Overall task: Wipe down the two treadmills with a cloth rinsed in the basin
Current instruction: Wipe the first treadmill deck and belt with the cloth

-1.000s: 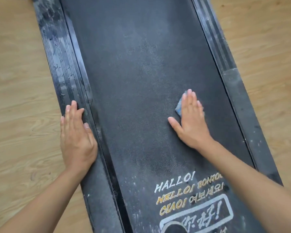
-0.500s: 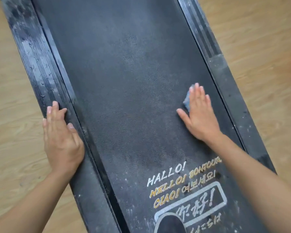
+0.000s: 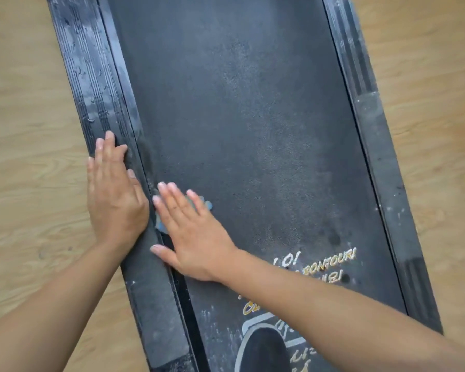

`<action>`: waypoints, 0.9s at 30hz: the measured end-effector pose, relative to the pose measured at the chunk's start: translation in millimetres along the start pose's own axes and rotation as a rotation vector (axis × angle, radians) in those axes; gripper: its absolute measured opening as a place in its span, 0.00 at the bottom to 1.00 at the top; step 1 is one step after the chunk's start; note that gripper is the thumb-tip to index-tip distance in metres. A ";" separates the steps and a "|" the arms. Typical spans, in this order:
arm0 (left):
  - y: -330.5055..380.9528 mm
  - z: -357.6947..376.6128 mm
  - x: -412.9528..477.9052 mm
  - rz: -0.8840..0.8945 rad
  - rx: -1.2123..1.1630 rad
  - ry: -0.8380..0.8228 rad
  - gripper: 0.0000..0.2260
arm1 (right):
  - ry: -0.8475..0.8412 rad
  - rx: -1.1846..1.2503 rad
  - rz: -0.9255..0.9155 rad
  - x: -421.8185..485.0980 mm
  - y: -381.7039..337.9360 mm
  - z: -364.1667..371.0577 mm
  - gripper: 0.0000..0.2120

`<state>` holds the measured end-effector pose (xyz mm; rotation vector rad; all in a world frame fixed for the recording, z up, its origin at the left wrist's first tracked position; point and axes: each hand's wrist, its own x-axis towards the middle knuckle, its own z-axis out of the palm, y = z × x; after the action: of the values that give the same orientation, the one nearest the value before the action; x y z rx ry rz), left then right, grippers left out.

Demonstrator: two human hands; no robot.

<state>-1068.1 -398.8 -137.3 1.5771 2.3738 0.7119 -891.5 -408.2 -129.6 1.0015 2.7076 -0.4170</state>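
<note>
- Head view: the treadmill belt [image 3: 253, 130] fills the middle of the picture. Its long axis runs away from the person and leans a little toward the upper left.
- The left hand [image 3: 116, 194] lies flat on the left side rail [image 3: 91, 89], fingers straight, holding nothing. I judge that it only supports the body.
- The right hand [image 3: 191, 226] is also flat with straight fingers, and it presses the cloth [image 3: 208, 204] onto the belt. Only small blue corners of the cloth show from under the fingers.
- The cloth is at the left edge of the belt, just beside the left rail; the two hands are almost touching.
- From here nearly all the belt lies to the right and ahead, with a pale dusty band down its middle. The right side rail [image 3: 381, 157] is well apart.
- I think the next stroke must go rightward across the belt, and the right hand does it.
- The basin and the second treadmill are not in view.
</note>
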 end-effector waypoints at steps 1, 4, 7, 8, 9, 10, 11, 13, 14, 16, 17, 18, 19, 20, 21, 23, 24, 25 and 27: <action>-0.3 -0.5 -0.1 0.004 -0.003 -0.005 0.23 | -0.005 -0.041 -0.053 -2.2 -3.9 2.2 0.42; 0.0 -1.2 0.0 0.004 -0.004 -0.010 0.22 | 0.046 -0.031 -0.045 -19.2 30.6 0.3 0.40; 2.1 -1.2 -0.1 0.003 -0.005 -0.003 0.21 | 0.096 0.011 0.241 -56.8 116.0 -0.5 0.43; 2.1 -1.5 0.0 0.007 0.000 -0.006 0.22 | 0.097 0.017 0.379 -76.5 151.6 -1.9 0.44; 2.0 -1.8 0.0 0.007 0.004 -0.011 0.22 | 0.085 0.030 0.534 -98.6 185.6 -5.1 0.45; 2.1 -2.1 0.2 0.001 0.003 -0.015 0.22 | 0.070 0.048 0.680 -120.5 216.4 -9.7 0.46; 2.8 -2.3 0.0 -0.007 0.002 -0.022 0.21 | 0.055 0.059 0.792 -140.3 241.4 -13.5 0.47; 3.8 -2.7 0.5 -0.021 0.000 -0.036 0.21 | 0.036 0.084 0.893 -160.7 264.3 -13.8 0.49; 4.1 -2.7 1.7 -0.023 0.002 -0.037 0.21 | 0.049 0.123 0.902 -156.9 259.9 -12.0 0.50; 4.2 -2.7 2.2 -0.018 0.019 -0.042 0.21 | 0.112 0.194 0.888 -131.6 223.6 -10.8 0.51; 3.9 -2.8 1.4 -0.016 0.023 -0.044 0.21 | 0.127 0.206 0.848 -117.1 194.7 -8.5 0.51; 3.8 -3.5 1.1 -0.018 0.021 -0.043 0.21 | 0.124 0.210 0.768 -103.2 160.9 -5.1 0.50; 3.4 -3.8 1.2 -0.019 0.017 -0.041 0.21 | 0.118 0.219 0.657 -89.0 123.9 -2.3 0.50; 3.1 -3.7 1.3 -0.016 0.013 -0.039 0.21 | 0.111 0.228 0.521 -75.2 84.9 -0.2 0.50; 2.9 -3.2 1.3 -0.009 0.009 -0.034 0.21 | 0.099 0.213 0.377 -63.4 46.7 4.5 0.48; 1.0 -2.7 0.7 0.000 0.011 -0.018 0.21 | 0.048 0.130 0.156 -50.7 -16.3 18.7 0.45; -0.4 -2.6 -0.1 -0.002 0.012 -0.014 0.21 | 0.035 0.111 0.106 -48.5 -31.7 23.7 0.43; -1.2 -2.9 -1.1 -0.005 0.010 -0.015 0.21 | 0.033 0.103 0.081 -49.2 -34.0 26.4 0.42; -1.6 -2.4 -1.0 -0.001 0.003 -0.019 0.21 | 0.060 0.082 0.085 -58.4 -9.3 26.9 0.41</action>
<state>-1070.0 -400.9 -136.1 1.5775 2.3632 0.6905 -851.4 -459.0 -135.3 1.1646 2.7081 -0.4936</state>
